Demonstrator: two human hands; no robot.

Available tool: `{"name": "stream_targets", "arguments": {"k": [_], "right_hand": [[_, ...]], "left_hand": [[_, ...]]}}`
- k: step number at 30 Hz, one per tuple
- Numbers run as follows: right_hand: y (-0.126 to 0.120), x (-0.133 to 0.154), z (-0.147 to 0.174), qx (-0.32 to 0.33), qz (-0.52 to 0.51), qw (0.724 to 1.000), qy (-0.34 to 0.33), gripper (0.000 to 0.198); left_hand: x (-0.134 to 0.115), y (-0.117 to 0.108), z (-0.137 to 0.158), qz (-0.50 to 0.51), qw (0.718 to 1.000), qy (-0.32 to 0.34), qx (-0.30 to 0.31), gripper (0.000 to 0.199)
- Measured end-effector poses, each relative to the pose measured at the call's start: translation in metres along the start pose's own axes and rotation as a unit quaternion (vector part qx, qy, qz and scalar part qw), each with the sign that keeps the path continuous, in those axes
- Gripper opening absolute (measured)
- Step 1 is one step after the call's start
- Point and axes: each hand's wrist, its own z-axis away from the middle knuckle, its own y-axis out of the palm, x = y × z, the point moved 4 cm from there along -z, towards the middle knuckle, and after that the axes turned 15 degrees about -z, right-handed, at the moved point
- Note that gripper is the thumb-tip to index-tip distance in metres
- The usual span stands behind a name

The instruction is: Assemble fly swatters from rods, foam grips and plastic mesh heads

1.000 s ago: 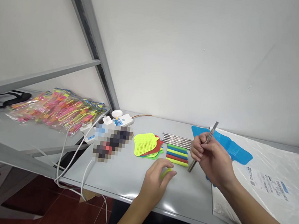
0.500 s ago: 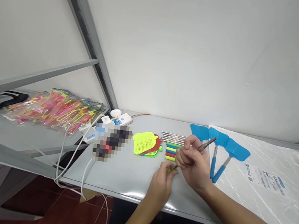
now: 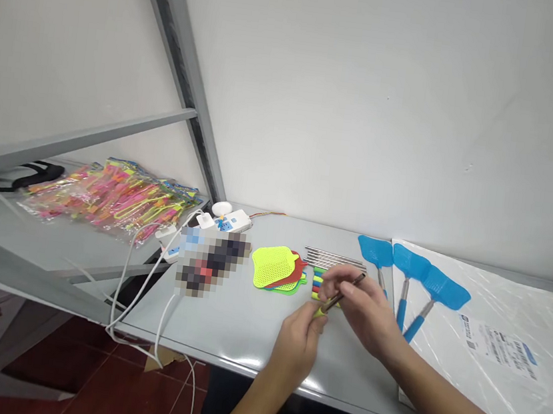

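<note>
My left hand (image 3: 296,345) is closed around a yellow-green handle (image 3: 319,312), mostly hidden by the fingers. A thin metal rod (image 3: 345,292) slants up from that handle, its free end pointing right. My right hand (image 3: 370,314) pinches the rod between thumb and fingers. Just behind the hands lie colored handle sleeves (image 3: 316,284), partly covered by my right hand, and several metal rods (image 3: 331,259) in a row. To their left, perforated fly swatter heads are piled, with a yellow one (image 3: 274,267) over a red one (image 3: 297,271).
Blue fly swatters (image 3: 411,261) lie at right, partly on a white plastic package (image 3: 507,296). Power strips (image 3: 237,221) with white cables (image 3: 140,284) stand left, beside a pixelated patch. Bagged colorful items (image 3: 116,197) cover the left shelf, behind a metal rail (image 3: 88,133).
My right hand has lowered and its fingers have loosened somewhat along the rod. The rod's free end sits lower and nearer my left hand. The whole view has shifted slightly.
</note>
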Motion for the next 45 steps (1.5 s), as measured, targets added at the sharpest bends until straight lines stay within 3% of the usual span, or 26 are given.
{"name": "stream_targets", "arguments": {"k": [3,6,9,16,21,29,32,34,36,37,40,42,43,45], "right_hand": [[0.011,0.009,-0.006,-0.016,-0.082,0.996,-0.001,0.021],[0.019,0.008,-0.012,-0.067,-0.143,0.987,0.002,0.038],[0.024,0.003,-0.017,-0.108,-0.173,0.979,-0.001,0.043],[0.032,0.001,-0.021,-0.1,-0.205,0.973,-0.016,0.046],[0.032,-0.008,-0.027,-0.095,-0.207,0.974,-0.002,0.047],[0.039,-0.044,-0.045,-0.083,-0.129,0.987,0.049,0.038],[0.042,-0.052,-0.056,-0.039,-0.029,0.995,0.086,0.024],[0.039,-0.055,-0.064,-0.007,0.094,0.992,0.082,0.033],[0.031,-0.06,-0.072,0.027,0.266,0.962,0.049,0.04],[0.027,-0.064,-0.075,0.049,0.363,0.93,0.024,0.042],[0.014,-0.088,-0.077,0.143,0.616,0.774,-0.046,0.051],[0.006,-0.105,-0.072,0.195,0.705,0.679,-0.071,0.059],[0.004,-0.11,-0.07,0.209,0.732,0.644,-0.082,0.059],[0.002,-0.115,-0.064,0.219,0.762,0.6,-0.107,0.049]], "left_hand": [[-0.007,-0.005,-0.002,-0.002,1.0,0.029,-0.004,0.017],[-0.013,-0.006,-0.003,-0.003,0.999,0.039,0.01,0.017],[-0.017,-0.007,-0.003,-0.01,0.999,0.039,0.02,0.017],[-0.036,-0.022,-0.009,-0.009,0.997,0.066,0.032,0.02],[-0.033,-0.028,-0.012,0.025,0.998,0.044,0.042,0.025],[0.003,-0.038,-0.009,0.154,0.985,-0.068,0.045,0.028],[0.018,-0.053,-0.009,0.222,0.966,-0.125,0.049,0.027],[0.025,-0.065,-0.009,0.267,0.952,-0.146,0.031,0.026],[0.031,-0.079,-0.01,0.299,0.941,-0.159,0.001,0.025],[0.034,-0.085,-0.01,0.31,0.937,-0.162,-0.017,0.024],[0.041,-0.102,-0.011,0.331,0.926,-0.168,-0.064,0.023],[0.044,-0.109,-0.011,0.342,0.921,-0.172,-0.076,0.023],[0.046,-0.111,-0.011,0.344,0.919,-0.176,-0.077,0.023],[0.048,-0.113,-0.011,0.344,0.918,-0.185,-0.074,0.025]]}}
